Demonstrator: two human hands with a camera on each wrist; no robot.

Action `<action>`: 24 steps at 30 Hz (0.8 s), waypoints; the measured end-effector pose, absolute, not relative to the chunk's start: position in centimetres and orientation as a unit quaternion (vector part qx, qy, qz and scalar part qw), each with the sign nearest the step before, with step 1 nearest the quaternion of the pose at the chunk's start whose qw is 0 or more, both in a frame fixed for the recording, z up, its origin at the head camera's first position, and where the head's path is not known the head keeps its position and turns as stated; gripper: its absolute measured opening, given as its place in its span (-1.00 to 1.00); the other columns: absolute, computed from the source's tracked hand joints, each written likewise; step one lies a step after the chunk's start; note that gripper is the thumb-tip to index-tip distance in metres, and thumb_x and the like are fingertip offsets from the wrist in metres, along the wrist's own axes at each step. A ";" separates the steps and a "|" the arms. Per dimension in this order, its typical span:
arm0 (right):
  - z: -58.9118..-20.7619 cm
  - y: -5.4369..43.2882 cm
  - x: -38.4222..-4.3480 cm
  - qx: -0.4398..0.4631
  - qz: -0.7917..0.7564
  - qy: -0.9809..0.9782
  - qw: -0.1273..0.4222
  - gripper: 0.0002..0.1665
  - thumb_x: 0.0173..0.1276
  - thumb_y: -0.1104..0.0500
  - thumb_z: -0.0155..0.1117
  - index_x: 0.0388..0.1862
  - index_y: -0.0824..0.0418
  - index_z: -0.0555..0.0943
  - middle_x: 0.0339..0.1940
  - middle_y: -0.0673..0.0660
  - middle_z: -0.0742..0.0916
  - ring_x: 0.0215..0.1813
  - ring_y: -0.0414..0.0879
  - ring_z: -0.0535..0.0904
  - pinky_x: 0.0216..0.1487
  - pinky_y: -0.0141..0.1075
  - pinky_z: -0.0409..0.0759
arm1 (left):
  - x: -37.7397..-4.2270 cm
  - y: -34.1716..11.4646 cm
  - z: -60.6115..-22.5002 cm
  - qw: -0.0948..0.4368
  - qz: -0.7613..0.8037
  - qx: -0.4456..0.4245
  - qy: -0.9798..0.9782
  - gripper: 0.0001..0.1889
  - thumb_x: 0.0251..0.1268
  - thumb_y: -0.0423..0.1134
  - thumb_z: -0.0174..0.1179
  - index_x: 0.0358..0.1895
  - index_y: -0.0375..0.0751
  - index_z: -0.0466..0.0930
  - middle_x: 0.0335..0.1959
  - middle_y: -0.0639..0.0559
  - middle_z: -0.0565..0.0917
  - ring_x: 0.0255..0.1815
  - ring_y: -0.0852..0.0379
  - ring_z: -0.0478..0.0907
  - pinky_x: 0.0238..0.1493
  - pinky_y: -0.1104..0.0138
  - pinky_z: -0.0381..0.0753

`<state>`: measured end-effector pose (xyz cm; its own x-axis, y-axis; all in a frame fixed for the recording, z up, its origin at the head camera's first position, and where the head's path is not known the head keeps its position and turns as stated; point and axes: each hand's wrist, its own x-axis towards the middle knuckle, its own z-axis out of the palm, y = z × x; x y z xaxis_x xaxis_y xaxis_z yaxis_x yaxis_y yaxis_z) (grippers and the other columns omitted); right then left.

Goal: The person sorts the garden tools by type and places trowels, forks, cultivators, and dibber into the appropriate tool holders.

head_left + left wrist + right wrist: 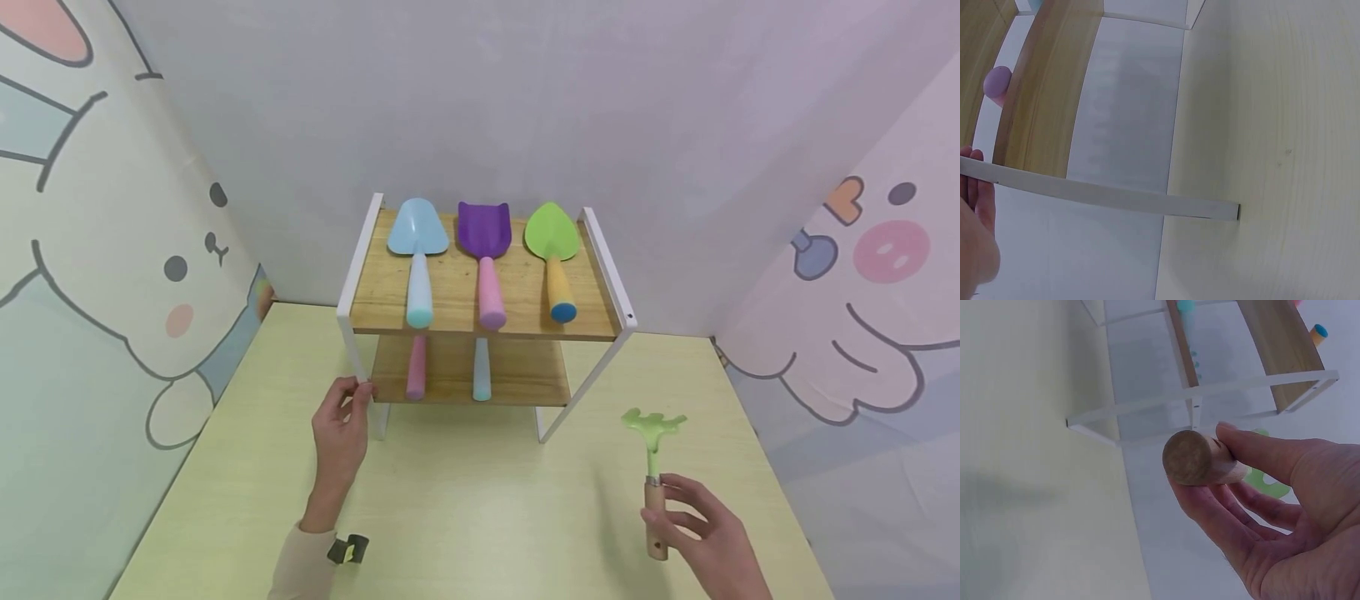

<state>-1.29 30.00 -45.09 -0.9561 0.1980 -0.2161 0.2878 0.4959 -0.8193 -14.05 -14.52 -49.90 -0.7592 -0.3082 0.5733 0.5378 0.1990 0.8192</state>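
My right hand point(712, 529) pinches the wooden handle of a small hand rake point(655, 433) between thumb and fingers. Its pale green tined head points up and away, off to the right of the shelf. In the right wrist view the round butt of the handle point(1186, 457) faces the camera. My left hand point(341, 429) grips the white front-left post of a two-tier shelf point(480, 327) with thumb and fingertips. The left wrist view shows fingers point(985, 203) behind that white post point(1085, 189).
The top board bears a light blue trowel point(418, 229), a purple shovel point(484, 229) and a green trowel point(551, 233). On the lower board lie a pink handle point(416, 371) and a pale blue handle point(482, 371), their heads hidden. Printed cloth walls surround the table point(465, 517).
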 end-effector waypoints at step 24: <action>-42.6 25.3 -1.5 0.040 -0.530 0.846 0.027 -0.44 0.25 0.17 0.58 0.21 0.06 0.58 0.06 0.09 0.70 -0.10 -0.10 0.77 -0.19 -0.21 0.76 | -14.1 -14.6 -50.0 0.338 -0.627 -0.089 -0.696 -0.97 0.43 -0.62 0.13 -0.20 -0.56 0.56 -0.33 -0.36 0.63 -0.19 0.22 0.58 -0.08 0.54 0.64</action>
